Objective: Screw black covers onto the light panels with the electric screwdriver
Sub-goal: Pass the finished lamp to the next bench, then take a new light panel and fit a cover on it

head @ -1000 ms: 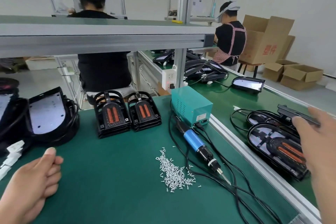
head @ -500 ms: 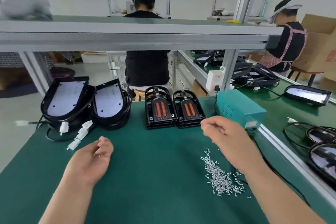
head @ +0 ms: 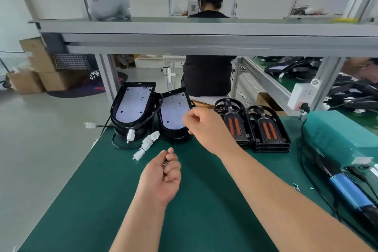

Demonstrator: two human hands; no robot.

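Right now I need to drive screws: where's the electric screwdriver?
Head view, far right: the electric screwdriver lies on the green mat, just nearer than the teal box.

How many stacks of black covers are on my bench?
2, side by side at the bench's back edge: the left stack just right of the right hand, the right stack nearer the teal box. The arm could hide more.

light panels (head: 133,106) left | covers (head: 235,127) just right | screwdriver (head: 349,192) far right
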